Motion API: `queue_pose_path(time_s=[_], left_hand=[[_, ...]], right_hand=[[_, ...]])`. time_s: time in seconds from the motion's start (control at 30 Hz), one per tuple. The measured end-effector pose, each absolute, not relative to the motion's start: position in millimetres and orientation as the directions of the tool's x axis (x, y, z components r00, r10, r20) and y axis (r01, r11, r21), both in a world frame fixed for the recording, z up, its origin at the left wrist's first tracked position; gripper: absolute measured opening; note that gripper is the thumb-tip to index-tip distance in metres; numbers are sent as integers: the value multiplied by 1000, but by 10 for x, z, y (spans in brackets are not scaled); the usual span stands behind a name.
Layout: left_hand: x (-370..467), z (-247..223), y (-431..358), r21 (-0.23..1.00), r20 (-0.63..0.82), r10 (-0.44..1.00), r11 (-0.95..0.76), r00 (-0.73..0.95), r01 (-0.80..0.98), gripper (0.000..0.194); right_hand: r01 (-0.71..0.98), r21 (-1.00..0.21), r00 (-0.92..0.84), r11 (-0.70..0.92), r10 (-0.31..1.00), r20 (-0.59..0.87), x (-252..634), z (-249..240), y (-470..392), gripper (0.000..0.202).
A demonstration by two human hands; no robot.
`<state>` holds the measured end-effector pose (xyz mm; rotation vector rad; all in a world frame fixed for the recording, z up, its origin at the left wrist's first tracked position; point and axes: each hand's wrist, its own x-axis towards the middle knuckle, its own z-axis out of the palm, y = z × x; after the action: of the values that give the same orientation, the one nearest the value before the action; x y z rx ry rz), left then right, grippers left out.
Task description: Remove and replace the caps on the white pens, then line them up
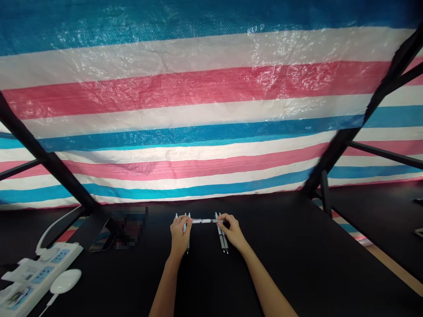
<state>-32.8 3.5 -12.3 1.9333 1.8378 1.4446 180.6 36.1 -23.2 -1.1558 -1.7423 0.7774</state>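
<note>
A white pen with a grey end [203, 221] lies level between my two hands, above the black table. My left hand [180, 233] pinches its left end between thumb and fingers. At the grey right end, the thumb and fingers of my right hand [231, 230] are closed on it. White pens [188, 246] stick out from behind my left hand, mostly covered by it. Beside my right hand, two white-and-grey pens [222, 240] lie side by side on the table, tips toward me, their upper parts passing under the held pen.
A white power strip [49, 273] with plugs and a white round-headed cable device [66, 281] are at the left. A dark phone-like object [103, 237] lies farther back, near a blurred patch. Striped sheeting [198, 110] hangs behind the black table [280, 246], between black frame bars [350, 127].
</note>
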Motion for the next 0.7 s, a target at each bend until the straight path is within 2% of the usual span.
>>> queue_pose_path(time_s=[0.13, 0.27, 0.47, 0.6, 0.7], left_hand=[[-322, -88, 26, 669, 539, 817, -264, -208, 695, 38], [-339, -83, 29, 739, 508, 821, -260, -261, 621, 40], [-421, -148, 50, 899, 357, 852, -201, -383, 389, 38], [-460, -186, 43, 945, 270, 870, -157, -412, 288, 38], [-460, -193, 34, 942, 272, 883, -162, -382, 295, 37]], right_hand=[[284, -893, -180, 349, 934, 308, 1817, -255, 373, 19], [109, -953, -133, 284, 954, 269, 1833, -244, 388, 22], [-160, -971, 89, 176, 983, 163, 1873, -268, 432, 16], [-202, -964, 134, 170, 980, 144, 1881, -266, 420, 15], [-177, -970, 115, 167, 982, 148, 1879, -246, 393, 16]])
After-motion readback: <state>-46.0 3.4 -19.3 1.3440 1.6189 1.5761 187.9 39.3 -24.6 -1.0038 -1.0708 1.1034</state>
